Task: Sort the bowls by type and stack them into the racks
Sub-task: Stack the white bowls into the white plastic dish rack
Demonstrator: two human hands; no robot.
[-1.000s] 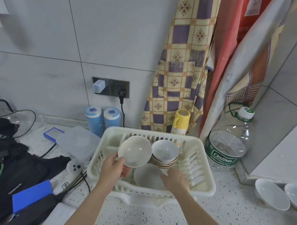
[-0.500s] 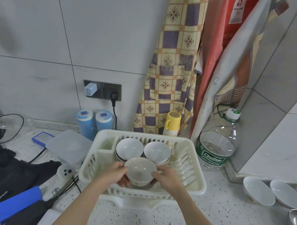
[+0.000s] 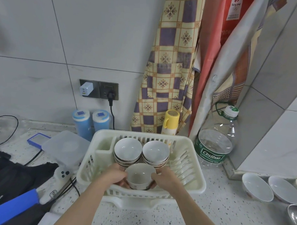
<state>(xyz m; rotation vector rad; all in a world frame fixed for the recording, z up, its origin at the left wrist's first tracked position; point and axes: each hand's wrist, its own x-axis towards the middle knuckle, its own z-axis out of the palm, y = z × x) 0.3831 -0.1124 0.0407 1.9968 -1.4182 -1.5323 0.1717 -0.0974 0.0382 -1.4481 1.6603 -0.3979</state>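
Two hands, left (image 3: 114, 175) and right (image 3: 166, 178), clasping one bowl (image 3: 140, 176) before two bowl stacks (image 3: 128, 152) in one rack (image 3: 188, 184).

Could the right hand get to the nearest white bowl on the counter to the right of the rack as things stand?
Probably yes, once free: the right hand now holds the bowl in the rack with the left hand. Only bare counter lies between the rack and that white bowl.

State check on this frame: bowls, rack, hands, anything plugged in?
held bowl: upright, gripped by both hands
left hand: holding bowl
right hand: holding bowl
left stack: nested in rack
right stack: nested in rack
rack: partly filled
charger: plugged in
water bottle: capped
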